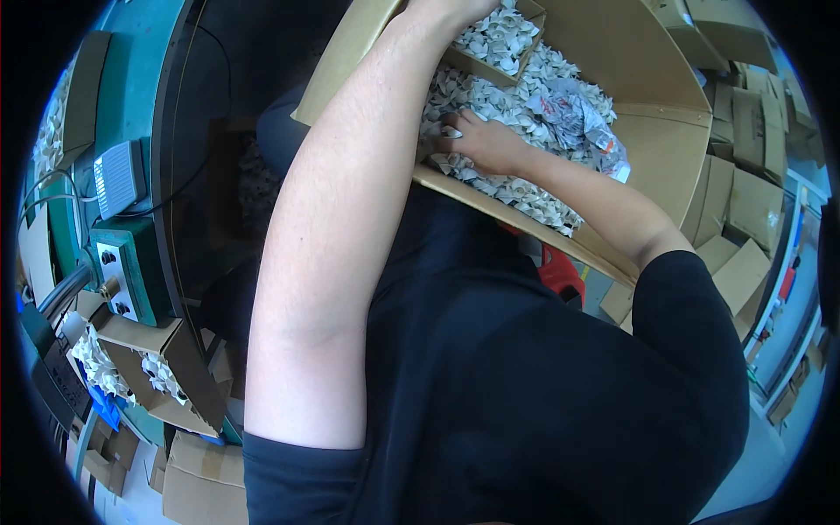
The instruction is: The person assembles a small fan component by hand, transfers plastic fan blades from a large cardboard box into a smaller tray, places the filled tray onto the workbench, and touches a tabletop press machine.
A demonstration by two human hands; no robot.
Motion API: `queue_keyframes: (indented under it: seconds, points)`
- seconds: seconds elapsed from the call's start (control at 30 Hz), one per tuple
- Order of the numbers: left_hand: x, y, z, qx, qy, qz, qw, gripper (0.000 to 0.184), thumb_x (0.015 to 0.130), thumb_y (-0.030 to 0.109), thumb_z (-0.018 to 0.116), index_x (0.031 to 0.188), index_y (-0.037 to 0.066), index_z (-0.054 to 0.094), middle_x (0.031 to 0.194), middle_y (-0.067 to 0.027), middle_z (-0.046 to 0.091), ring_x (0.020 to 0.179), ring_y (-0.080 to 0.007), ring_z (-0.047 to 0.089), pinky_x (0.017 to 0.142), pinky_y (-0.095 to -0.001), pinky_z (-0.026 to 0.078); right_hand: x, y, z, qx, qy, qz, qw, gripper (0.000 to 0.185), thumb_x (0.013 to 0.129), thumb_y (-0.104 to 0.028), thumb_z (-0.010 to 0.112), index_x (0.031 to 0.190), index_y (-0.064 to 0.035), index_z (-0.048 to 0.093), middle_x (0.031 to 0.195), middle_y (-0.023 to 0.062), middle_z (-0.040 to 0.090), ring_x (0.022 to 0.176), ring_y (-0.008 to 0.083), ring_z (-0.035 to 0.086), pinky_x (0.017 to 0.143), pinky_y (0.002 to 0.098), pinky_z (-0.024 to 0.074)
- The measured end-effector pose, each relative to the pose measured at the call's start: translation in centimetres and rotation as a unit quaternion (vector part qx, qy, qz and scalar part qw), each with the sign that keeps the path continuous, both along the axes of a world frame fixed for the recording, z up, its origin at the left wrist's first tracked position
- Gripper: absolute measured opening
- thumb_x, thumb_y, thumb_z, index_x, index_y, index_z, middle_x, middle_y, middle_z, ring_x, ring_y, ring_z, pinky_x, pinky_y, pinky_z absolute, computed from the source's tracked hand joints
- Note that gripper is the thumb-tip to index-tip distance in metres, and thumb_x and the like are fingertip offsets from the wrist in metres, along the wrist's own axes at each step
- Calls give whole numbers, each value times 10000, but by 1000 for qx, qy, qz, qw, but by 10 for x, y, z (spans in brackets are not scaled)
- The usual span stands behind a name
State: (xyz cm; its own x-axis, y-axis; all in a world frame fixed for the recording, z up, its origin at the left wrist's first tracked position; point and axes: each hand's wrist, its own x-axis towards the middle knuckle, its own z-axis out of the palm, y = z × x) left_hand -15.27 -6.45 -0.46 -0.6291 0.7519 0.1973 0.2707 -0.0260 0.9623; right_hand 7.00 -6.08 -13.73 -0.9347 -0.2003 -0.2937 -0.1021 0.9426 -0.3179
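A large open cardboard box (661, 149) is filled with small folded white pieces (542, 210). Inside it, a smaller cardboard tray (490, 72) holds more of these pieces. My left hand (459, 7) is at the top edge of the view beside this tray, its fingers mostly cut off. Down in the loose pieces, my right hand (486, 144) has curled fingers with a white piece between them; the fingertips are partly buried. A crumpled clear plastic bag (569, 109) lies on the pieces to the right of my right hand.
At the left stands a green bench (131, 52) with a grey pedal-like device (120, 179) and a green control box (131, 271). Below it, an open carton (166, 376) holds white pieces. Flattened cartons (757, 131) and a blue-white rack (792, 289) are at the right.
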Motion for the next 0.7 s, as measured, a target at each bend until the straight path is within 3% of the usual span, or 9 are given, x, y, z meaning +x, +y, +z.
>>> queue_keyframes:
  seconds: [0.1, 0.17, 0.3, 0.43, 0.53, 0.7]
  points:
    - [-4, 5, -7, 27, -28, -8, 999, 619, 1086, 443, 457, 743, -26, 672, 639, -117, 652, 625, -209, 651, 660, -379, 512, -6, 4, 16, -10, 0, -26, 1000, 671, 704, -39, 761, 1323, -238, 592, 1390, 143, 506, 1251, 358, 536, 848, 414, 617]
    - [-6, 9, -11, 70, -23, -11, 997, 630, 1088, 459, 453, 737, -16, 671, 620, -82, 637, 595, -169, 628, 627, -350, 505, -10, 12, 21, -22, 104, -57, 993, 652, 703, -66, 790, 1307, -228, 605, 1387, 151, 507, 1223, 375, 566, 866, 433, 611]
    - [-4, 3, 6, 83, -50, 4, 995, 642, 1093, 472, 443, 740, -15, 668, 606, -85, 629, 574, -173, 619, 599, -339, 501, -41, 47, 55, 0, 230, -133, 964, 612, 727, -140, 830, 1296, -193, 613, 1438, 190, 478, 1118, 399, 642, 908, 456, 590]
    - [-4, 3, 12, 89, -101, 13, 991, 653, 1096, 482, 434, 732, -9, 665, 591, -86, 619, 551, -172, 609, 560, -328, 491, -85, 97, 77, 35, 220, -245, 944, 516, 774, -148, 813, 1258, -141, 635, 1396, 194, 544, 1032, 393, 676, 898, 449, 581]
    - [-3, 1, 13, 78, -79, 9, 994, 668, 1097, 494, 423, 730, -10, 663, 590, -86, 618, 543, -169, 607, 537, -322, 484, -102, 125, 88, 131, 115, -151, 973, 816, 763, -408, 840, 1460, -113, 537, 1477, 252, 491, 1343, 435, 497, 1128, 497, 430]
    - [-3, 3, 10, 80, -88, 13, 993, 691, 1100, 521, 384, 725, 7, 653, 572, -66, 602, 501, -153, 575, 486, -299, 459, -105, 128, 89, 79, 80, -215, 970, 793, 766, -370, 833, 1450, -98, 538, 1455, 266, 501, 1360, 433, 478, 1141, 489, 426]
